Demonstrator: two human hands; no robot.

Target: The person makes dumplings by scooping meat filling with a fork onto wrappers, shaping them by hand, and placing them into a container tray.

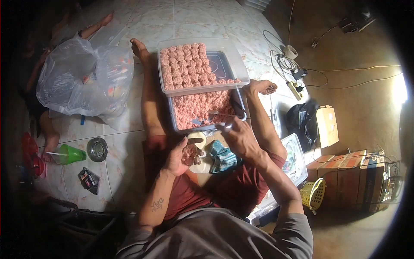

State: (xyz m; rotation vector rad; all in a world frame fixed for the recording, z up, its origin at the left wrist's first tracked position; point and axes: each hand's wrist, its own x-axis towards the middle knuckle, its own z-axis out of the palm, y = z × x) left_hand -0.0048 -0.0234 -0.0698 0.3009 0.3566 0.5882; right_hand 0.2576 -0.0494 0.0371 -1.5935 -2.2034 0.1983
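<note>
My left hand (176,160) is cupped, fingers curled around a lump of pink minced mixture (189,153). Between the fingers of my right hand (242,137) is a thin metal utensil (224,114); whether it is a fork or a spoon I cannot make out. Its far end lies over the loose pink mince (198,105) in the lower plastic tub (174,121). Resting across that tub's far part is a clear tray (233,64) with rows of shaped pink pieces (183,64). Pale round sheets (197,138) and a blue striped cloth (222,156) lie between my legs.
Left on the tiles are a large plastic bag (86,82), a green cup (72,154), a metal ashtray-like dish (97,149) and another person's foot (51,142). At right stand a power strip (295,90), a black bag (302,123), a yellow basket (313,194) and cardboard boxes (349,181).
</note>
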